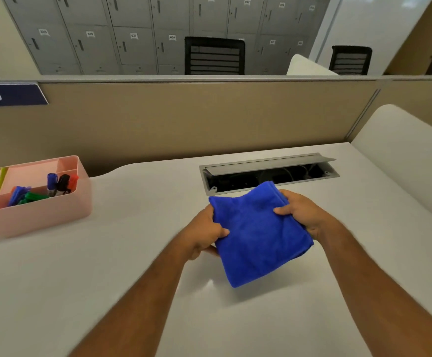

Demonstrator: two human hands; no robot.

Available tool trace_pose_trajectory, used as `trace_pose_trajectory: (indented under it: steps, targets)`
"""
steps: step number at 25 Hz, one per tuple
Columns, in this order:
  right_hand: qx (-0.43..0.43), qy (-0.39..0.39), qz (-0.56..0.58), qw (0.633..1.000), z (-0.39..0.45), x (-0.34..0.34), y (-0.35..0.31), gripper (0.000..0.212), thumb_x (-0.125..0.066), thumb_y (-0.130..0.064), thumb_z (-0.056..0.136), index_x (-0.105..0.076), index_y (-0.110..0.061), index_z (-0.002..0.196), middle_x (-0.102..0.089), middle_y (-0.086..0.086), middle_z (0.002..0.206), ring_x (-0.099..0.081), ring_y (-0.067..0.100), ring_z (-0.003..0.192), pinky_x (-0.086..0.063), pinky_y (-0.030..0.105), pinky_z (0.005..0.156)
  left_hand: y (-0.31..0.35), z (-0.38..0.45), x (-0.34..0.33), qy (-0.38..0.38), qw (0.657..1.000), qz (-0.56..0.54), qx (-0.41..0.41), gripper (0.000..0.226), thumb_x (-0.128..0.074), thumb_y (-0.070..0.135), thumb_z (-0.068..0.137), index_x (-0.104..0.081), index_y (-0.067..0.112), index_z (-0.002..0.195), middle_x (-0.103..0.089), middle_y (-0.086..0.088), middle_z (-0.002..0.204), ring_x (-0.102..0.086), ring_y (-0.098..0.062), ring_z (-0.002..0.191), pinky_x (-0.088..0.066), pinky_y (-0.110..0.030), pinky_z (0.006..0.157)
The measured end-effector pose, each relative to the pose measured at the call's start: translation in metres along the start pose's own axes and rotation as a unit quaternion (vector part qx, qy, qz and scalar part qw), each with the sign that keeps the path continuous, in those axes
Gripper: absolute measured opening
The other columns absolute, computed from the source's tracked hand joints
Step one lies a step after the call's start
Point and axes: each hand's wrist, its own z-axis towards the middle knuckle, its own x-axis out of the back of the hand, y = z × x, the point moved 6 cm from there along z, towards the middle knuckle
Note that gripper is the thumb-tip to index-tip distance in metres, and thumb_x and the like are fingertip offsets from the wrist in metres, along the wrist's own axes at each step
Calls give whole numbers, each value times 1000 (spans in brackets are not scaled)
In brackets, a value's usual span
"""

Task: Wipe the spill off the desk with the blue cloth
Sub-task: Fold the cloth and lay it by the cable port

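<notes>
Blue microfibre, folded into a rough square: the blue cloth [258, 235] is held by both hands above the desk [106, 279], near the middle of the view, its lower corner hanging toward the tabletop. Whether that corner touches the surface cannot be told. The left hand [204, 231] grips the cloth's left edge, thumb lying across the top face and the other fingers curled beneath the fabric, mostly hidden. The right hand [301, 211] grips the right edge toward the far corner, thumb pressed on the top face and fingers wrapped round behind the folded layers. Both forearms enter from the bottom edge of the view and converge on the cloth, wrists roughly level, palms turned inward toward each other. A faint glossy patch [209, 284] lies on the desk just below and left of the cloth's lower corner; whether it is liquid or a reflection cannot be told. Just beyond the cloth, a grey cable tray [269, 171] is set into the desk with its lid raised, showing a dark interior. At far left stands a pink organizer [37, 210] with compartments holding markers [60, 184] in blue, black, red and green. A beige partition [184, 119] backs the desk; behind it stand grey lockers [132, 34] and a black chair [214, 56].
</notes>
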Motion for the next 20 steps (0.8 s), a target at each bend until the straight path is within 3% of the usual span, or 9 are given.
trace_pose_trajectory:
  steps: [3, 7, 9, 11, 15, 17, 20]
  targets:
    - [-9, 33, -24, 999, 16, 34, 11, 31, -57, -5, 97, -60, -28, 118, -67, 4, 120, -66, 28, 103, -57, 37, 74, 9, 30, -18, 49, 999, -7, -6, 62, -58, 2, 96, -37, 32, 146, -57, -2, 138, -66, -25, 105, -62, -36, 57]
    - [-21, 75, -73, 994, 41, 69, 24, 34, -52, -2, 98, -59, -30, 116, -66, 2, 112, -67, 25, 96, -54, 34, 65, 13, 73, -43, 57, 998, -11, -18, 63, -56, 3, 97, -35, 33, 148, -55, -3, 140, -65, -26, 106, -60, -32, 50]
    - [-12, 95, -92, 991, 52, 76, 27, 34, -52, -3, 99, -57, -36, 107, -65, -2, 109, -66, 22, 94, -53, 33, 64, 13, 90, -48, 76, 997, 1, -27, 60, -56, 1, 97, -37, 32, 145, -55, -4, 137, -64, -28, 108, -63, -39, 58]
    - [-4, 117, -118, 986, 64, 81, 31, 34, -52, -3, 98, -56, -36, 103, -63, -4, 108, -64, 19, 94, -55, 34, 67, 11, 105, -50, 101, 994, 8, -30, 59, -55, -1, 96, -38, 31, 143, -57, -6, 130, -64, -30, 107, -64, -50, 72]
    - [-2, 165, -218, 962, 84, 89, 43, 37, -56, -7, 96, -51, -21, 131, -59, 7, 129, -60, 26, 107, -53, 43, 92, 4, 124, -50, 142, 989, 47, -21, 66, -62, -2, 91, -38, 28, 144, -59, -6, 125, -64, -31, 108, -61, -54, 85]
    - [4, 202, -270, 941, 85, 91, 42, 46, -63, -13, 94, -48, -19, 137, -61, 11, 131, -61, 27, 106, -50, 39, 89, 5, 126, -46, 171, 975, 136, -35, 66, -73, 9, 86, -41, 24, 142, -61, -8, 131, -64, -29, 110, -58, -48, 92]
    - [20, 246, -418, 874, 79, 86, 35, 59, -70, -26, 91, -43, -17, 143, -59, 11, 135, -59, 32, 116, -51, 44, 93, 5, 117, -35, 208, 917, 336, -44, 83, -83, 46, 77, -38, 22, 142, -51, -5, 142, -58, -28, 122, -51, -43, 94]
